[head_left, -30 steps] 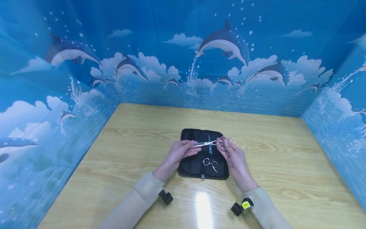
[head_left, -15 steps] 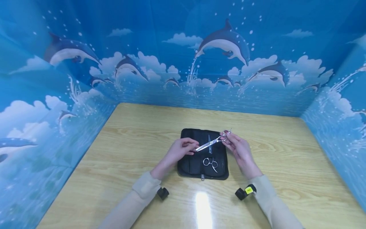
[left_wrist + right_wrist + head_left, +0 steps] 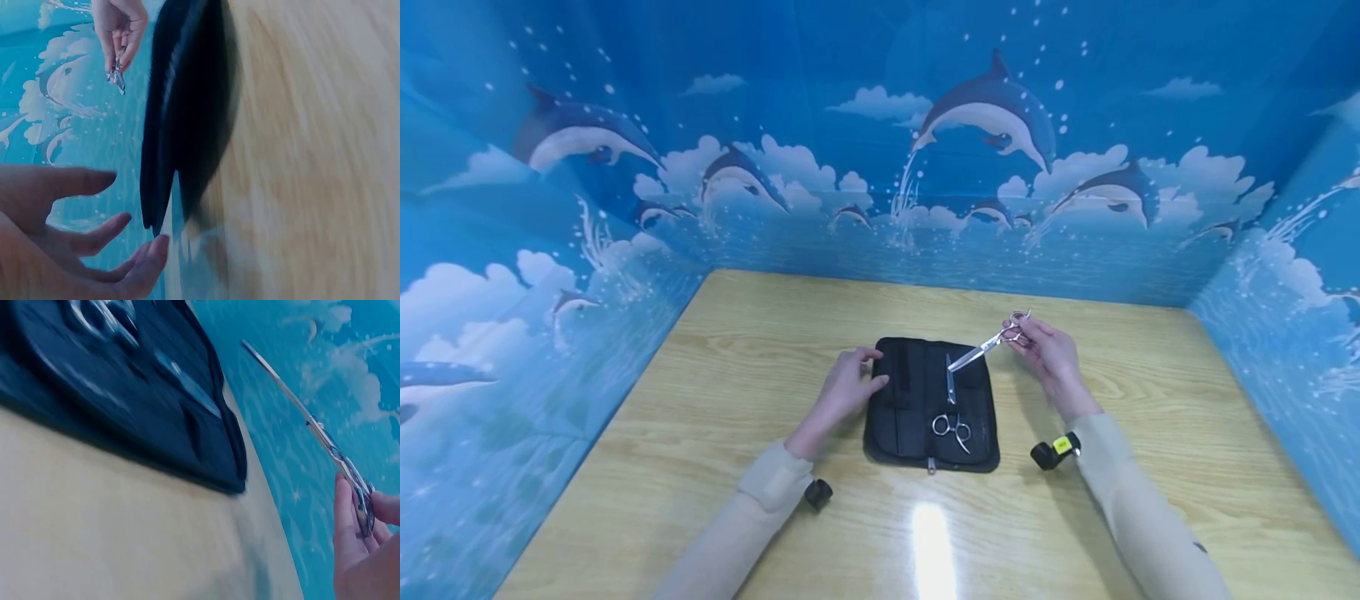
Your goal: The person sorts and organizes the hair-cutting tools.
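Observation:
Silver hairdressing scissors [image 3: 988, 344] are held by the finger loops in my right hand [image 3: 1051, 357], above the right side of an open black zip case [image 3: 917, 446]. Their blades slant down to the left over the case. In the right wrist view the scissors [image 3: 322, 434] show edge-on, pinched between thumb and fingers. A second pair of scissors [image 3: 952, 427] lies in the case, its blades tucked partly under a strap. My left hand [image 3: 844, 387] is at the case's left edge with fingers spread and nothing held; in the left wrist view its fingertips come close to the case [image 3: 181, 106].
The case lies on a wood-grain table [image 3: 775, 333]. Blue dolphin-print curtain [image 3: 880, 167] walls stand behind the table and along both sides. A zip pull [image 3: 932, 465] hangs at the case's near edge. Black wrist cameras [image 3: 818, 494] sit on both forearms.
My left hand has let go of the blade end and moved left to the case's edge. My right hand has carried the scissors right and away from me, turning the blades downward.

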Demonstrator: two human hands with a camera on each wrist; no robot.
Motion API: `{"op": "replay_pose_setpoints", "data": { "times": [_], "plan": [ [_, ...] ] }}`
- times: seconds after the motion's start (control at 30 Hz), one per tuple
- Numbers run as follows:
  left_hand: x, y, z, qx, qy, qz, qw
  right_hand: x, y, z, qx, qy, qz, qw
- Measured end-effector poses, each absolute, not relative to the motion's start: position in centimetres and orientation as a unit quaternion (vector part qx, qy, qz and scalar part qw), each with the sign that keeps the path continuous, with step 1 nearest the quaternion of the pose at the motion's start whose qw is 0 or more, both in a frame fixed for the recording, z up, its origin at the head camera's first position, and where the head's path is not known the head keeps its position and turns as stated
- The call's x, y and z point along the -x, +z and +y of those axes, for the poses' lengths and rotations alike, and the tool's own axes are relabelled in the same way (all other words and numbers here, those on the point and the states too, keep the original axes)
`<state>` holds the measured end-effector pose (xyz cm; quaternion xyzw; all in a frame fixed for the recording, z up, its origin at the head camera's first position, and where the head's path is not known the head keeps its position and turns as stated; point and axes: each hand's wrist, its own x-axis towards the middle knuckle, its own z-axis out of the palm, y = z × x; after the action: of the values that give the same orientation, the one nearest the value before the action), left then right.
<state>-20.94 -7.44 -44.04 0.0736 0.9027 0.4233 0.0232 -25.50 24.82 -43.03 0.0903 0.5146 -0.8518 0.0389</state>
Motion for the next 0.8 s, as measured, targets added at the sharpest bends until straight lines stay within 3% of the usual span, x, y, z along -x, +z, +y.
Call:
{"op": "replay_pose_setpoints", "data": {
  "times": [0.2,0.43,0.8],
  "plan": [
    [20.9,-44.2,-7.5,-0.133,0.331,0.933,0.048,28.0,-42.5,26.0,-0.081,-0.819,0.567,0.040],
    [20.5,-44.2,-7.2,-0.212,0.250,0.937,0.118,30.9,-43.1,26.8,-0.064,-0.768,0.631,0.083],
    [20.2,-44.2,-7.1,-0.212,0.229,0.939,0.147,33.5,-44.2,24.8,-0.041,-0.658,0.738,0.141]
  ]
}}
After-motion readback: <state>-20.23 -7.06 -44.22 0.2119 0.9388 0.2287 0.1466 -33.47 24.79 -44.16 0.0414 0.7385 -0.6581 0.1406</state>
